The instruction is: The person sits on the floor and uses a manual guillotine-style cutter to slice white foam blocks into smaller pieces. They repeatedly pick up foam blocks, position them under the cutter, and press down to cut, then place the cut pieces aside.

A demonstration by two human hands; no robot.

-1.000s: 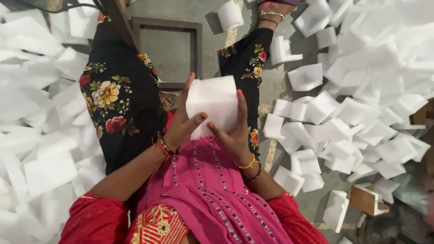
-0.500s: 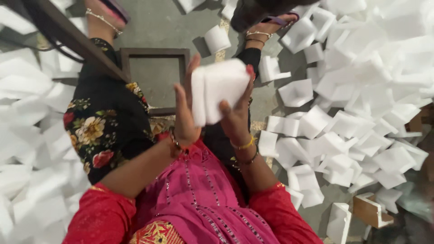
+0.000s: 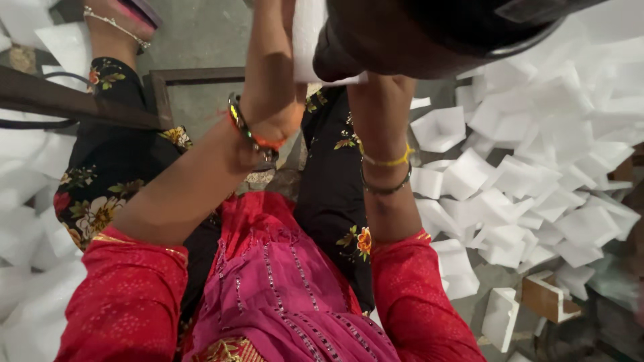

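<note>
White foam pieces (image 3: 537,181) heaped all over the right. I see the foam block (image 3: 307,37) raised close, top centre, pressed between both hands: left hand (image 3: 272,60) flat against its left side, right hand (image 3: 376,94) mostly hidden, grip unclear.

— What sort of place was shown?

— A small workshop floor was suggested, or a home corner used for piecework; which of the two could not be told.

— By what was that shown?

— A bare grey concrete floor (image 3: 201,33) was seen, strewn with white foam pieces (image 3: 530,181) on both sides. The pieces were heaped loosely, many cut to the same squarish shape. A dark metal frame (image 3: 157,90) was laid flat on the floor, and a dark bar (image 3: 60,100) was seen across it. A brown block (image 3: 547,298) was found among the foam at the lower right.
</note>
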